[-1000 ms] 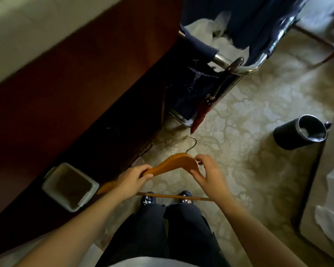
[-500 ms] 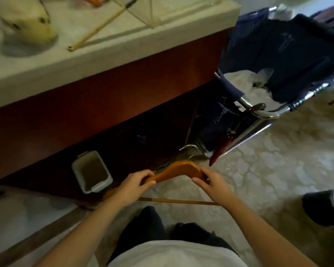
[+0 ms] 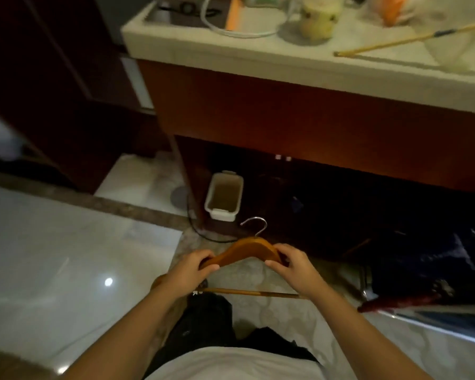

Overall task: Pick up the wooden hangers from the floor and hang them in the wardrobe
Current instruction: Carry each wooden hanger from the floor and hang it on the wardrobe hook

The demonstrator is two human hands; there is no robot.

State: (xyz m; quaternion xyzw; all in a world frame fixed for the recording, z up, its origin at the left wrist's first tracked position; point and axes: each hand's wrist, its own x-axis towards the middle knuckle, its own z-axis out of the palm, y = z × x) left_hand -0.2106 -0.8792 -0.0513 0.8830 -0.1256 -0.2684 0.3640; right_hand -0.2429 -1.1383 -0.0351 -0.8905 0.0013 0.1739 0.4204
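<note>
You are holding the wooden hanger (image 3: pixel 247 249) in both hands, clear of the floor. Your left hand (image 3: pixel 192 270) is gripping its left shoulder and your right hand (image 3: pixel 291 267) its right shoulder, hands apart. The metal hook (image 3: pixel 255 224) is pointing away from you.

Change over the last second: the grip is staying the same, but your view is swinging left. The blue cart (image 3: pixel 428 259) is sliding to the right edge, while pale tiled floor (image 3: pixel 52 256) and a tall dark panel (image 3: pixel 52 78) are coming in at left.

Judgement: pick-up done; you are turning to carry, and hanging is not yet begun. Whether the panel is the wardrobe, cannot tell.

Writing: pale marks on the cart fabric are blurring out; nothing legible, no brand.
</note>
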